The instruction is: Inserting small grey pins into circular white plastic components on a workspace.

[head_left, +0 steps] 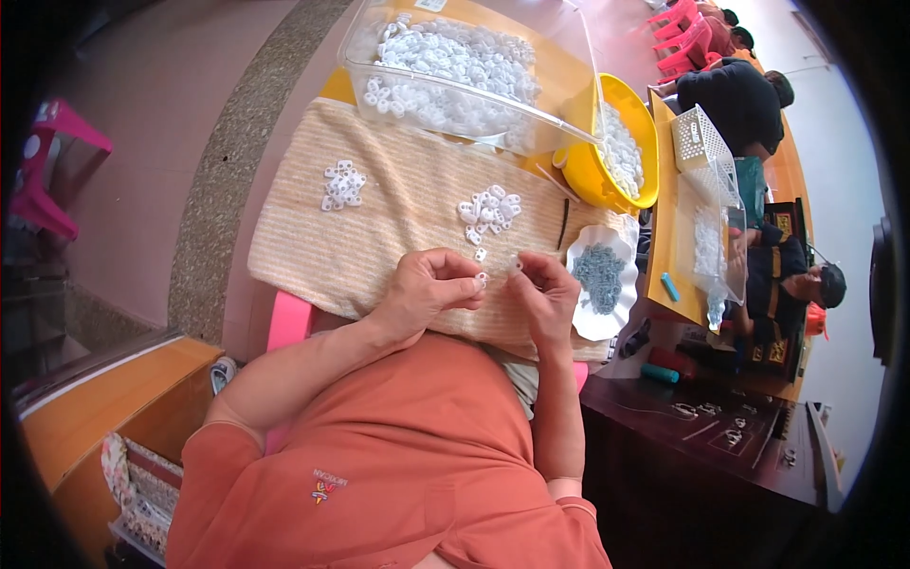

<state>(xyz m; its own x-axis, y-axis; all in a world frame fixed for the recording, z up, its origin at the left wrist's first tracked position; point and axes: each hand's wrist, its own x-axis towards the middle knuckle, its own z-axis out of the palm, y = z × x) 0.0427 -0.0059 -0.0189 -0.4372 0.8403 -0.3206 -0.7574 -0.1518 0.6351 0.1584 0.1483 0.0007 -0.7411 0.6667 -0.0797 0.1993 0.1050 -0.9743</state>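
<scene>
My left hand (428, 296) pinches a small white plastic piece with holes (482, 280) between thumb and fingertips. Just to its right, my right hand (548, 299) is closed in a pinch on a tiny pale grey piece (518, 266), too small to make out well. The two hands are apart, over a beige towel (379, 237). Ahead of them lies a loose heap of white plastic pieces (491, 211), with a single white piece (481, 254) nearer to me. Beside my right hand stands a white wavy-rimmed dish (592, 325) holding many small grey-blue parts (599, 277).
Another cluster of white pieces (342, 185) lies on the towel's left. A transparent bin (455, 123) of white pieces stands at the back, next to a yellow basin (648, 142). A thin black strip (563, 224) lies near the dish. People sit at tables to the right.
</scene>
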